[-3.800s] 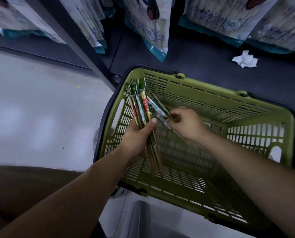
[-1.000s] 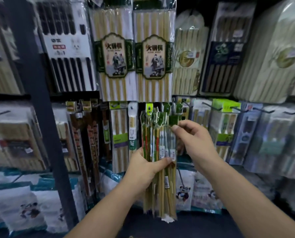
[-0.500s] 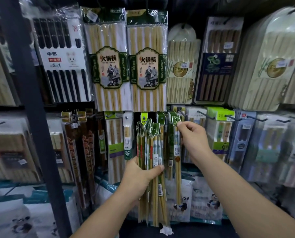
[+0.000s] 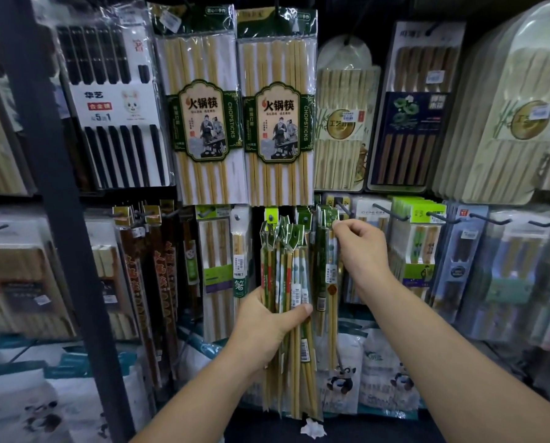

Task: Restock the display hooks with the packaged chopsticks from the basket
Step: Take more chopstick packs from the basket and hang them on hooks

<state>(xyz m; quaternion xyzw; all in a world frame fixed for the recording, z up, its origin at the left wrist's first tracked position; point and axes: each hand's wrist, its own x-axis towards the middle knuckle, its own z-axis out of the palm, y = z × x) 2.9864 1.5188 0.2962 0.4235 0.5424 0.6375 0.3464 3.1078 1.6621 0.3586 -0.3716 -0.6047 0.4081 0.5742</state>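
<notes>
Head view: our left hand (image 4: 267,324) is clamping the bundle (image 4: 285,266), our right hand (image 4: 360,251) pinching one pack (image 4: 330,276); unseated, it may fall.

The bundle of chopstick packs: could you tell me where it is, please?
Head view, centre: the bundle stands upright in the left hand, just left of the right hand pinching a hanging pack.

We can't see the left hand's (image 4: 267,327) fingers, they're tucked behind the bundle of slim green-topped chopstick packets (image 4: 286,270). The right hand (image 4: 360,251) pinches a single clear packet with a green card top (image 4: 329,219), but we honestly can't tell whether its hole sits on a hook. The white barcode stickers (image 4: 304,297) are too tiny to read. The pastel boxed packs at the far right (image 4: 529,282) are blurry and cut off, and the dark metal upright (image 4: 59,187) hides part of the stock.
</notes>
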